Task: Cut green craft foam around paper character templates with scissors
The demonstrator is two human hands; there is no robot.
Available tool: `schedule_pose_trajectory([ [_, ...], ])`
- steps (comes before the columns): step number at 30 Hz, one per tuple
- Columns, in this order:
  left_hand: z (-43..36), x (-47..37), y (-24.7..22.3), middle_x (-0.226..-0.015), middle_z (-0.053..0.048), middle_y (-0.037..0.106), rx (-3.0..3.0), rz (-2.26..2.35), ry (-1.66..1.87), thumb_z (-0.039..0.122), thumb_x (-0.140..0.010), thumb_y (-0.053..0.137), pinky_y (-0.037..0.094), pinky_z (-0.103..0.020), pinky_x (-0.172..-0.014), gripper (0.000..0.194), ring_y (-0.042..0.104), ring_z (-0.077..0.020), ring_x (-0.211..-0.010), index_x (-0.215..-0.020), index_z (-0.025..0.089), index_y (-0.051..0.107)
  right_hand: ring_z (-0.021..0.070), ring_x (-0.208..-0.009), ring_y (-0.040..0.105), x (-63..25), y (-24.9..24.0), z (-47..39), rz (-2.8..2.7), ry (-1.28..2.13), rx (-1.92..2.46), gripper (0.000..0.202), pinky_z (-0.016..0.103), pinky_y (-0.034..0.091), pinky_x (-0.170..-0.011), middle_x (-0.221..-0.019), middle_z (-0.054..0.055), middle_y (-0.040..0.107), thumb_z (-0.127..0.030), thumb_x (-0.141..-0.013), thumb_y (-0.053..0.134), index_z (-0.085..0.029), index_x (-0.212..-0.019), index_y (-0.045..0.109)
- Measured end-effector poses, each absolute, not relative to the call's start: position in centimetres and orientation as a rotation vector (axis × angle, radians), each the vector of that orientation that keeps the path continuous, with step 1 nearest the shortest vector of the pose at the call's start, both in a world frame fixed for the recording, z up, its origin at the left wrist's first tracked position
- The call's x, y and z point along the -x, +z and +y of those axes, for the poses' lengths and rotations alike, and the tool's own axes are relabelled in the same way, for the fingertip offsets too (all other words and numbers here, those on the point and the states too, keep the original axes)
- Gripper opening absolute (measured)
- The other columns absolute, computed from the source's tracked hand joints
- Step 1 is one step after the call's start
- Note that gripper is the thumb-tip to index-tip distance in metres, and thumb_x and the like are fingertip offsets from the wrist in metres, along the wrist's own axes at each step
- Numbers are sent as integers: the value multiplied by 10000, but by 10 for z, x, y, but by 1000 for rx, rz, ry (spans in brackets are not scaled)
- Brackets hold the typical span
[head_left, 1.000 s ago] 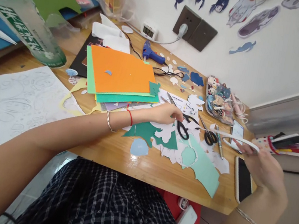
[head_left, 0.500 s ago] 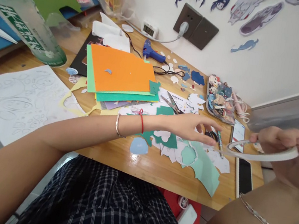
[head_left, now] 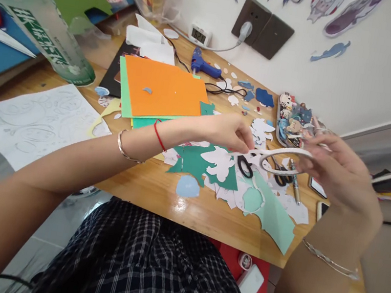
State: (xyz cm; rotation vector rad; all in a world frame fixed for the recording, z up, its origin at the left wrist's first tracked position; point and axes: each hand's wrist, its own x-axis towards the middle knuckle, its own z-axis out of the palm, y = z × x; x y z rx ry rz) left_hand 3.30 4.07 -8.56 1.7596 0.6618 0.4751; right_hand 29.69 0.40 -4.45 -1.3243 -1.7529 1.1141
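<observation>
A roll of narrow white tape (head_left: 289, 150) is held by its far side in my right hand (head_left: 341, 174), above the right part of the desk. My left hand (head_left: 225, 131) is closed in a pinch at the tape's loose end, a short white strip running from the fingertips to the roll. Below the hands lie scissors with black handles (head_left: 246, 167), a white paper cutout (head_left: 219, 164) on dark green sheet scraps (head_left: 193, 158), and a pale mint sheet (head_left: 275, 218) with cut edges. A light blue rounded piece (head_left: 188, 186) rests nearer the front edge.
Orange and green sheets (head_left: 163, 89) are stacked at centre-left beside a paper with pencil drawings (head_left: 36, 121). Behind them are a blue glue gun (head_left: 204, 64) with its cable and a small clock (head_left: 199, 34). A large green bottle (head_left: 44, 23) stands left. A pen (head_left: 295, 182) lies right.
My left hand has closed from spread fingers into a pinch on the tape's end. My right hand has moved left with the roll, turning it. The view has shifted slightly.
</observation>
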Motion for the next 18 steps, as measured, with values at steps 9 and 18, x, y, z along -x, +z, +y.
schedule_pose_trajectory([
  [9, 52, -35, -101, -808, -33, 722, -1892, 688, 168, 145, -686, 602, 484, -222, -604, 396, 639, -143, -730, -1077, 147, 661, 206, -664, 615, -254, -52, 19, -2665, 1185, 1788, 395, 290, 459, -509, -854, 69, 672, -505, -821, 588, -218, -1087, 644],
  [18, 40, -41, -99, -932, -60, 712, -2158, 874, 241, 18, -674, 550, 462, -228, -615, 423, 644, -162, -775, -1075, 117, 642, 206, -786, 589, -227, -88, 12, -2582, 1087, 1665, 267, 308, 427, -685, -927, 53, 672, -405, -878, 468, -191, -868, 628],
])
